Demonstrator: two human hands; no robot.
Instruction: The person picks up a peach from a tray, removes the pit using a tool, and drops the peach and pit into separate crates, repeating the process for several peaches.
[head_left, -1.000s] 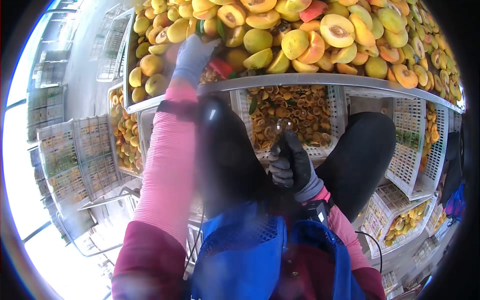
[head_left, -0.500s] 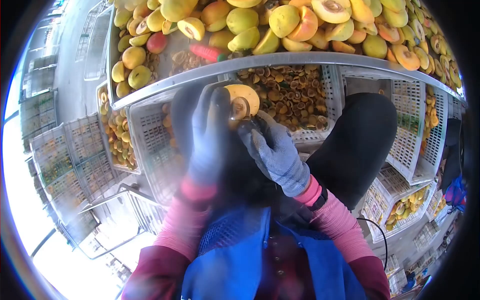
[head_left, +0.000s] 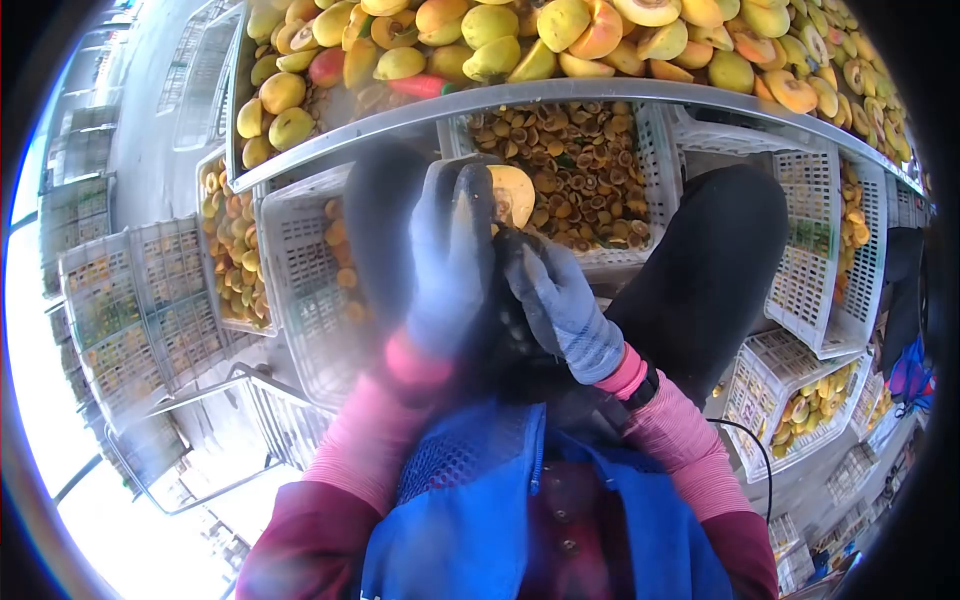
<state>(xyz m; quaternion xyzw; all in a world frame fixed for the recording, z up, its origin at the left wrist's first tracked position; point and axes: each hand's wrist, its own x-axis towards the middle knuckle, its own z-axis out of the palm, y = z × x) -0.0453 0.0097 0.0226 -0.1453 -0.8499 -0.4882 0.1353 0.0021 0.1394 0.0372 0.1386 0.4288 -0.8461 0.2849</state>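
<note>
My left hand (head_left: 452, 240), in a grey glove with dark fingertips, is wrapped round a yellow peach half (head_left: 513, 196). The cut side of the peach half faces up, partly hidden by the fingers. Just right of it, my right hand (head_left: 560, 300), also gloved, is closed with its fingertips close to the lower edge of the fruit. What it grips is dark and hidden among the fingers. Both hands are above my lap, in front of a metal-edged tray (head_left: 560, 92) heaped with whole and halved peaches (head_left: 490, 60).
Beneath the tray stands a white crate (head_left: 665, 170) of brown pit pieces (head_left: 570, 170). A red-handled tool (head_left: 420, 86) lies among the peaches. More crates of fruit stand at left (head_left: 235, 250) and right (head_left: 790, 395). My bent knee (head_left: 720, 230) is beside the pit crate.
Both hands have shifted slightly right in view, and the peach half has turned in the left hand. The pit seen in its middle earlier is now hidden or gone.
</note>
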